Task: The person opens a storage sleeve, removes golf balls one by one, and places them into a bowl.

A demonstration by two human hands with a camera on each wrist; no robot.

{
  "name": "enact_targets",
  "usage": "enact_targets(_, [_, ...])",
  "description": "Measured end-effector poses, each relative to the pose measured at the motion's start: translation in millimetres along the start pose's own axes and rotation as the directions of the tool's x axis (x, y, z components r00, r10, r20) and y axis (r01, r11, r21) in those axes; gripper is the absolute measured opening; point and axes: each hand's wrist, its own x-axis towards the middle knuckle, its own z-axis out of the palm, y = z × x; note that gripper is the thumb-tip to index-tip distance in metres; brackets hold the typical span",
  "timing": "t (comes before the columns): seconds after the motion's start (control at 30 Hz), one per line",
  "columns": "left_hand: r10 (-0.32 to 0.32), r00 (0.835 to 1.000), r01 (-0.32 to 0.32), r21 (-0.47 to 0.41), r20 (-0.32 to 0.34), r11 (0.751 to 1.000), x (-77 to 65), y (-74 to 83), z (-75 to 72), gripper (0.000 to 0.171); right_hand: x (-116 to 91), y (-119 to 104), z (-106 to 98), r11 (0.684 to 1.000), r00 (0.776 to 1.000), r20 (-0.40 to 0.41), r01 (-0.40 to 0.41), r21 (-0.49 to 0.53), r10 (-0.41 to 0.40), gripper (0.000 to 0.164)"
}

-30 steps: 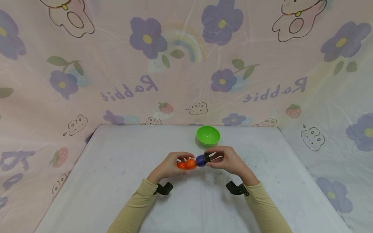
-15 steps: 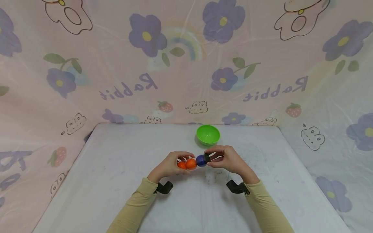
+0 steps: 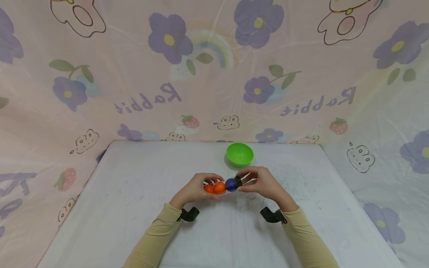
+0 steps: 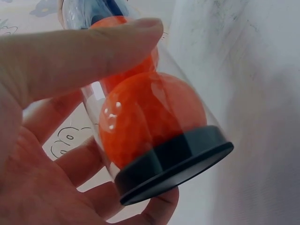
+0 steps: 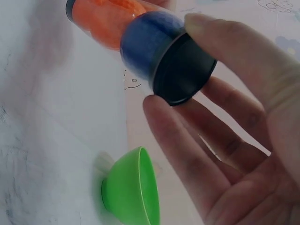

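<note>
A clear tube with two orange balls [image 4: 150, 112] and a blue ball [image 3: 231, 184] lies sideways above the table, held between both hands. The dimples on the orange balls look like a golf ball's. My left hand [image 3: 194, 189] grips the tube round its orange-ball end, thumb on one side and fingers on the other. That end has a dark cap [image 4: 173, 161]. At the other end, my right hand [image 3: 259, 183] pinches the rim of a second black cap [image 5: 185, 70] between thumb and fingertips, beside the blue ball. The right palm stays apart from the tube.
A green bowl [image 3: 240, 154] stands on the white table [image 3: 161, 160] beyond the hands, near the back edge. Patterned cloth [image 3: 214, 89] hangs behind the table and along its sides. A dark camera mount sits on each wrist.
Both hands keep their hold on the tube and its cap. The head view has tilted very slightly; nothing else visibly differs.
</note>
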Motion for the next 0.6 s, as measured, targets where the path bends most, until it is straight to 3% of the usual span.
enact_targets(0.6, [-0.045, 0.999, 0.045, -0.019, 0.011, 0.999, -0.3, 1.4, -1.7, 0.058, 0.9, -2.1, -3.2, 1.000, 0.999, 0.041, 0.010, 0.010, -0.011, 0.040])
